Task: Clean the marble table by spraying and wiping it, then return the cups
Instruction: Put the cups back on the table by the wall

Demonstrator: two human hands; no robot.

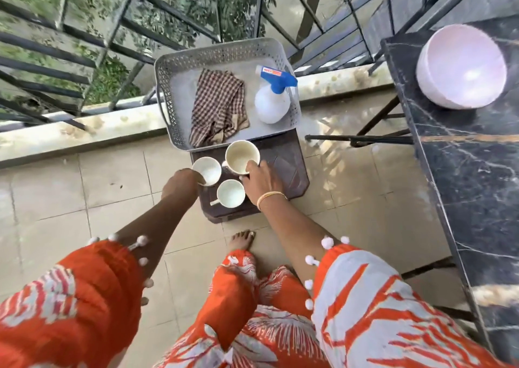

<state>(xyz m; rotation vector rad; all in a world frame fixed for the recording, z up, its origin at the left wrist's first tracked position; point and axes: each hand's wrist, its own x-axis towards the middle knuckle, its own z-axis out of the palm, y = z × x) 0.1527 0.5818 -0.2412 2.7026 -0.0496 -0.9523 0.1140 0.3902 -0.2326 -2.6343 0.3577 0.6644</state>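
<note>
Three white cups are over a dark brown stool (283, 168). My left hand (181, 183) grips the rim of the left cup (207, 169). The larger cup (241, 157) is held at its rim by my right hand (262, 179) and seems slightly raised. A third cup (230, 193) with a handle stands free between my hands. Behind them a grey perforated tray (174, 87) holds a checked cloth (217, 106) and a white spray bottle (272, 98) with a blue trigger head. The black marble table (466, 171) stands at the right.
A pale pink bowl (460, 70) sits on the marble table's far end. A black metal railing (84, 44) and a low stone ledge (84, 129) close off the balcony behind the stool. My bare foot (241, 240) rests on beige floor tiles near the stool.
</note>
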